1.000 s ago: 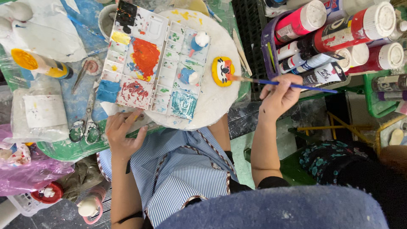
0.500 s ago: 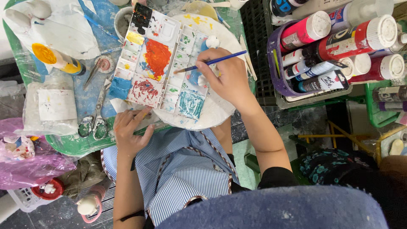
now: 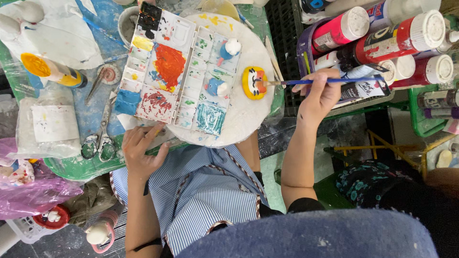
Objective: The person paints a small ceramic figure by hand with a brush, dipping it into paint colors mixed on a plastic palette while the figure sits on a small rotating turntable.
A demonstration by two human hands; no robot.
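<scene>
My right hand point(image 3: 319, 95) grips a blue-handled paintbrush point(image 3: 315, 81), held level, with its tip on a small yellow round figure point(image 3: 254, 82) that has a red and white face. That figure lies on a round white board point(image 3: 239, 119). A paint palette point(image 3: 165, 67) with red, yellow, blue and teal patches rests across the board. Two small blue and white clay figures point(image 3: 228, 49) sit on the palette's right half. My left hand point(image 3: 141, 149) rests on the near edge of the board under the palette, fingers spread on it.
A purple tray point(image 3: 303, 50) of paint bottles point(image 3: 377, 33) stands at the right. Scissors point(image 3: 98, 138), a yellow-capped bottle point(image 3: 50, 69) and a white plastic bag point(image 3: 45, 126) lie on the green table at left. A pink bag point(image 3: 28, 191) sits lower left.
My right hand has swung the brush from the palette's wells back out to the right, and its tip now touches the yellow figure. The left hand stays at the board's edge.
</scene>
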